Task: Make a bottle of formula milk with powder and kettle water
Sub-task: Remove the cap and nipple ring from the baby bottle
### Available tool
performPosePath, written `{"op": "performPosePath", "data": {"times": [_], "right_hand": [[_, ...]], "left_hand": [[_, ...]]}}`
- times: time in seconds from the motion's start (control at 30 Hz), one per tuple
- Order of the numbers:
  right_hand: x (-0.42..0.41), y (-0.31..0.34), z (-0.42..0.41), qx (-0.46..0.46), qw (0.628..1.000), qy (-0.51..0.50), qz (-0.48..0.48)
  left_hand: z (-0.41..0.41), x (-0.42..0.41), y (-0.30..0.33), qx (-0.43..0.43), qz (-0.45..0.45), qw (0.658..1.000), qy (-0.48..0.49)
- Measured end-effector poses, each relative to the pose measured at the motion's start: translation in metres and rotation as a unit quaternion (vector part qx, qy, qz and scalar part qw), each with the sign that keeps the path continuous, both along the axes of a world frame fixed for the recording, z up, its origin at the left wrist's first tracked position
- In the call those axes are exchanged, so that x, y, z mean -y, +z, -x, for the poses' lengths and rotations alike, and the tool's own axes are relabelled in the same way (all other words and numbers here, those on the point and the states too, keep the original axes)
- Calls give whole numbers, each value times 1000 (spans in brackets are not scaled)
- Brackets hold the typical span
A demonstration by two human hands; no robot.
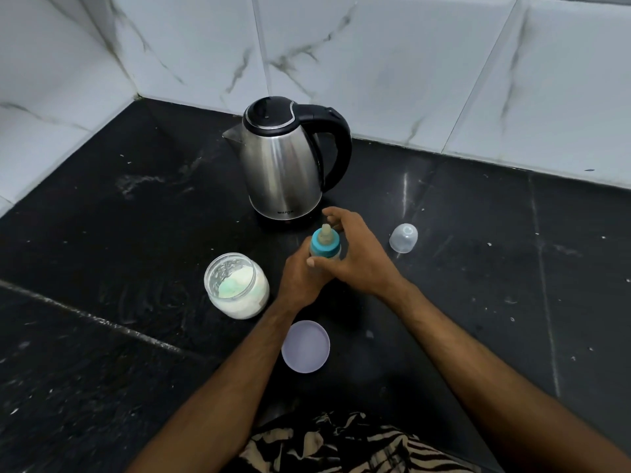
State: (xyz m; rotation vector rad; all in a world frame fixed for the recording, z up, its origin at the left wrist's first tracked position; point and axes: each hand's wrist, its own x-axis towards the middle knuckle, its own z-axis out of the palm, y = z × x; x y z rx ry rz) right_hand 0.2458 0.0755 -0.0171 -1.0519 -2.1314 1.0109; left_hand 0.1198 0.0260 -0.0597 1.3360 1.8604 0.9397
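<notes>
Broadly, the black stone table [102, 233] fills the view, backed by marbled white wall tiles [375, 46]. Largest on it is the steel electric kettle [283, 165], lid down, spout to the left, standing at the back. Nearer and to the left stands the open jar of formula powder [235, 285], with what looks like a pale green scoop lying in the powder; its lilac lid [305, 346] lies flat close to the person. The clear dome cap [404, 237] sits on the table well apart to the right. Between kettle and jar is the baby bottle [324, 249], upright, with its blue collar and teat on top. The left hand [300, 279] grips the bottle's body from the near side, fingers curled round it. The right hand [358, 254] lies against the bottle's right side with the thumb pressed on it, while its fingers [333, 213] hang loosely spread just past the teat, pinching nothing. The step in hand looks like turning the collar, though whether on or off cannot be told, nor what the bottle holds. To do it well, the left hand should clamp the body firmly and keep it upright while the right takes the blue ring, not the soft teat, and turns it squarely.
</notes>
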Motion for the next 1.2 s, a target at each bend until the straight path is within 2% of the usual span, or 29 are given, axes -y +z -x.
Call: {"op": "performPosePath", "data": {"times": [0.13,0.3,0.5,0.7,0.9,1.1,1.2], "right_hand": [[4,-1,8,0,997,-64,-32],[4,-1,4,-17,1000,-13,0],[4,-3,7,2,997,-68,-32],[7,-3,6,-13,1000,-15,-11],[7,-8,8,-14,997,-72,-33],[6,-7,3,-42,999,-17,-7],[6,-7,5,-42,998,-38,-31]], "left_hand": [[-3,-3,4,-10,16,1000,-4],[-1,-2,0,-17,10,1000,-2],[-3,-3,2,0,14,1000,-3],[-2,-3,-1,-21,13,1000,-4],[-2,-3,0,-6,13,1000,1],[0,0,-1,-5,11,1000,5],[-1,-1,0,-13,5,1000,4]]}}
